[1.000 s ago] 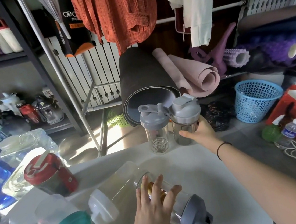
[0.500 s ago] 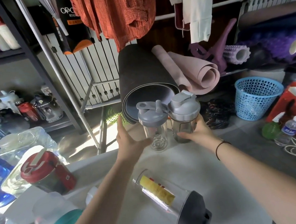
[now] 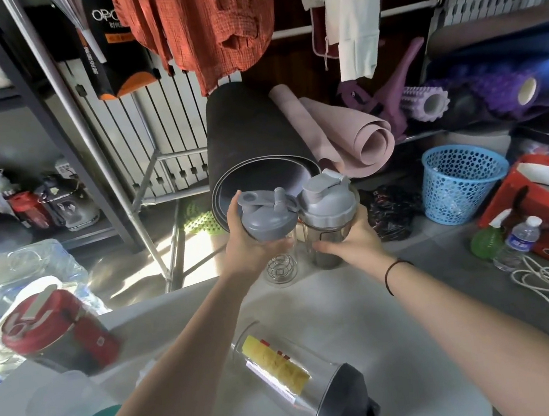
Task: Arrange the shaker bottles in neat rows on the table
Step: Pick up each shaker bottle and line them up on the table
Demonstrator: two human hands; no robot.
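1. While both bottles stand at frame centre on the table (image 3: 362, 317), my left hand (image 3: 246, 244) wraps the clear shaker (image 3: 271, 238); right hand (image 3: 351, 243) grips the smoky shaker (image 3: 327, 226), lids touching.
2. Light, stiff, probably slick plastic; I'd hold mid-body, not lids.
3. Clear shaker holds a wire ball (image 3: 280, 266); lying bottle (image 3: 304, 377), lower centre, shows a yellow insert.

Both arms reach forward, left grip (image 3: 248, 244) and right grip (image 3: 354, 243) each curled closed.
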